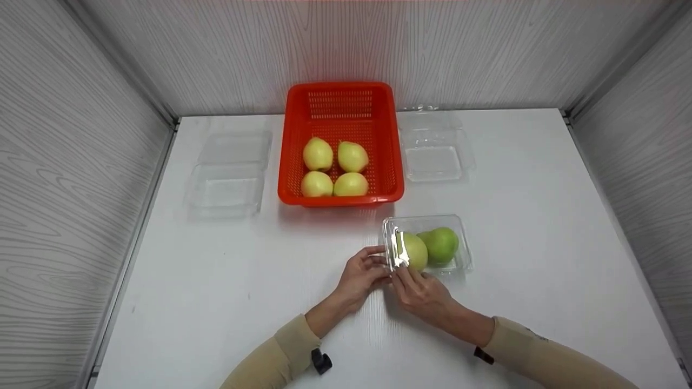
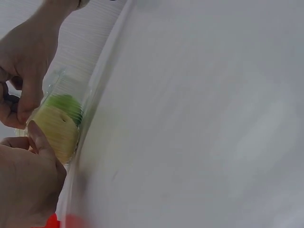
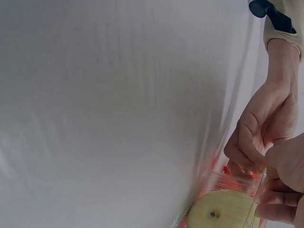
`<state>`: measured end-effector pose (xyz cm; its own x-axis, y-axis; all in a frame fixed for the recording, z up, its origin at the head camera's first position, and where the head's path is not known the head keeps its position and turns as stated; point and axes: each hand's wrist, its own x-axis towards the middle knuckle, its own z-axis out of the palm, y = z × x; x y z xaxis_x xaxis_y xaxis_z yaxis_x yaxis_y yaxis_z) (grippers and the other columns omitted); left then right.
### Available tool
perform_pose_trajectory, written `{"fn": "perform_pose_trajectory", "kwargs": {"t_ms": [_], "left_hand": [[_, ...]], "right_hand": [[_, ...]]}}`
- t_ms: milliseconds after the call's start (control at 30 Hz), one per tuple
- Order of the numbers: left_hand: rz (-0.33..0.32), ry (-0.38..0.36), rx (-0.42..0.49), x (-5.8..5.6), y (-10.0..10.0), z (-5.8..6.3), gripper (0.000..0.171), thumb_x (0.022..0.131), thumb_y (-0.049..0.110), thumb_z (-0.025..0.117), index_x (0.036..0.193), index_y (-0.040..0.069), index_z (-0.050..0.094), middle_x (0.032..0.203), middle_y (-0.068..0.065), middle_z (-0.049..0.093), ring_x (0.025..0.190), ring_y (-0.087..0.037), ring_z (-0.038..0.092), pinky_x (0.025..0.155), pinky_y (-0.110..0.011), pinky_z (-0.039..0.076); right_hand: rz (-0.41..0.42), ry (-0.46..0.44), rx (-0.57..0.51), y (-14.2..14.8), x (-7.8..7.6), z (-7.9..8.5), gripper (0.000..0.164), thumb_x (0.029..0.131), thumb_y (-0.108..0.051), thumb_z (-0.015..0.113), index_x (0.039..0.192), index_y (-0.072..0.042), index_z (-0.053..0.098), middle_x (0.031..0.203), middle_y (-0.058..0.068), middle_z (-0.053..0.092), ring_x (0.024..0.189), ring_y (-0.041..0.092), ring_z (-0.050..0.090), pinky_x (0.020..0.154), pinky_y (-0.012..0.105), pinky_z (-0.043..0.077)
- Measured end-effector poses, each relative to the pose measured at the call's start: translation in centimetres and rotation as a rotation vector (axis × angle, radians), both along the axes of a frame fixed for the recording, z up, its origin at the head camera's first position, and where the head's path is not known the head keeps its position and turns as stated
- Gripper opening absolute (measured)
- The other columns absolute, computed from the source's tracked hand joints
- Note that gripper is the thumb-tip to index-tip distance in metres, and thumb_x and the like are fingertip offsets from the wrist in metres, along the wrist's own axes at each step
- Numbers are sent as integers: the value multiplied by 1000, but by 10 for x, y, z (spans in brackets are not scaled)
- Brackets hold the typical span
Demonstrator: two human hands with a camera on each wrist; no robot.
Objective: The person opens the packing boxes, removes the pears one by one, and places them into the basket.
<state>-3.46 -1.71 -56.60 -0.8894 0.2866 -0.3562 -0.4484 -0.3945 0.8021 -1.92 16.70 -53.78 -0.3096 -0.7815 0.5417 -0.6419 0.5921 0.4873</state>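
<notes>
A clear plastic clamshell box [image 1: 466, 254] lies on the white table with its lid over a yellow pear [image 1: 415, 253] and a green pear [image 1: 444, 244]. My left hand [image 1: 358, 278] holds the box at its left end, fingers and thumb bent around the edge. Close beside it, my right hand [image 1: 424, 296] pinches the plastic edge at the near left corner. In the right wrist view, fingertips of both hands meet at the clear rim next to the yellow pear [image 3: 218, 211]. The left wrist view shows both pears through the plastic.
A red basket [image 1: 397, 162] with several yellow pears [image 1: 318, 155] stands behind the hands. Two more clear clamshell boxes lie with lids spread, one [image 1: 230, 192] left of the basket and one [image 1: 432, 162] to its right. Grey wood-grained panels [image 1: 346, 48] enclose the table.
</notes>
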Motion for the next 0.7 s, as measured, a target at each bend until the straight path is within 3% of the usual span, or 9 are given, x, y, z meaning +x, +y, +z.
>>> {"fn": "perform_pose_trajectory", "kwargs": {"t_ms": [500, 700], "left_hand": [[-7, 38, -31, 2, 0, 0, 55, 88, -10, 65, 140, -1, 53, 105, -2, 63, 91, -13, 68, 81, -29, 64], [4, 31, -40, 3, -1, -1, 55, 88, -12, 63, 141, -1, 54, 104, -2, 63, 89, -13, 69, 79, -29, 65]], "right_hand": [[40, -2, -47, 3, -1, -5, 46, 113, -8, 35, 96, -3, 77, 88, 8, 69, 66, 13, 63, 47, 17, 50], [52, -30, -103, 2, -4, 3, 42, 110, -8, 36, 92, -2, 74, 82, 5, 64, 62, 12, 59, 46, 18, 49]]}}
